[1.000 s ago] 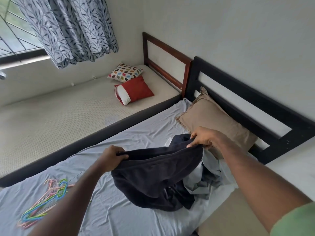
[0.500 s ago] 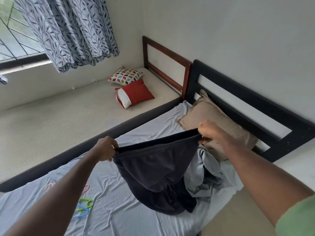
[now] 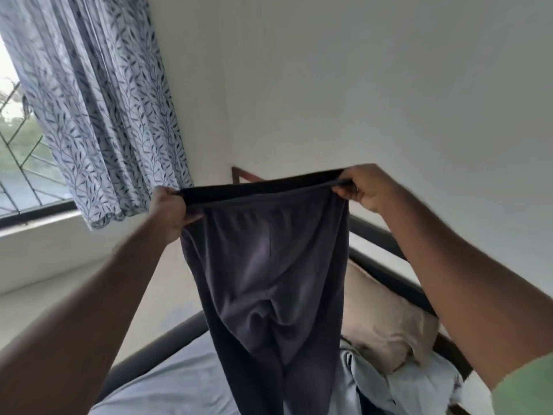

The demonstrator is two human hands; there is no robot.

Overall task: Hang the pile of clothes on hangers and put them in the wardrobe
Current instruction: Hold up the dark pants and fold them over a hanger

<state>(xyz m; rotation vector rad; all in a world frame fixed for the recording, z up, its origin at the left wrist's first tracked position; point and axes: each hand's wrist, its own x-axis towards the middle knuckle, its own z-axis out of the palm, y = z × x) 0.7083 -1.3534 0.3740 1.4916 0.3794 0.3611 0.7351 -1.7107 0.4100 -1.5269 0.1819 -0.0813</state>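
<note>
The dark trousers (image 3: 269, 280) are now up in the air in the middle of the frame. A moment ago they lay bunched low over the bed with the other clothes, and now they hang long and straight, with the legs dropping out of sight at the bottom edge. The left hand (image 3: 169, 209) grips one end of the waistband, with its fingers curled tight round the cloth. The right hand (image 3: 363, 187) grips the other end the same way, so the waistband is pulled flat between them. The view has tipped up too, so the colored hangers seen on the sheet before are out of the picture. The rest of the pile of clothes (image 3: 398, 381) sits at the lower right on the bed (image 3: 167, 387), just in front of the tan pillow (image 3: 383, 319). The leafy curtain (image 3: 98, 109) hangs at the upper left. I think the trousers are now shaken out and ready for a hanger, but no hanger is in hand yet, and nothing has gone into the wardrobe.
</note>
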